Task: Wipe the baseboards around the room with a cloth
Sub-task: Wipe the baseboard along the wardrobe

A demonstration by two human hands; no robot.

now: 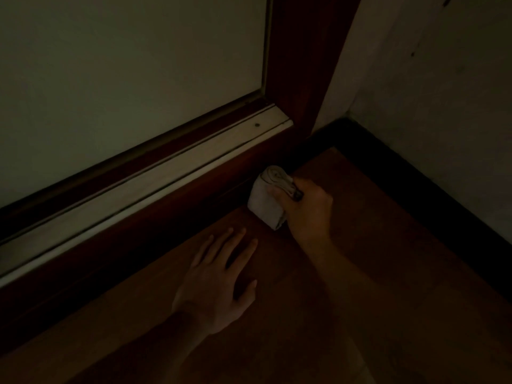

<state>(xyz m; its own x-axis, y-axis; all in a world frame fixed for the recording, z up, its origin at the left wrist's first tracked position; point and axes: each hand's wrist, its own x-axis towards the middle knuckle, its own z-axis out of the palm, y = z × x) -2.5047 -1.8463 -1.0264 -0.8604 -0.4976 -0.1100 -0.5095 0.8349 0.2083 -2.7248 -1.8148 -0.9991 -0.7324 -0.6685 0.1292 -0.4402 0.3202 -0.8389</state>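
Note:
The room is dim. My right hand (307,209) grips a bunched white cloth (267,198) and holds it against the dark reddish-brown baseboard (155,231) that runs under a door frame, close to the corner. My left hand (219,281) lies flat on the wooden floor (374,286) with its fingers spread, just in front of the baseboard. A second dark baseboard (432,195) runs along the right wall.
A pale metal sliding-door track (155,178) lies above the baseboard, with a light door panel (124,65) behind it. A dark wooden frame post (307,65) stands at the corner. The right wall (443,79) is pale.

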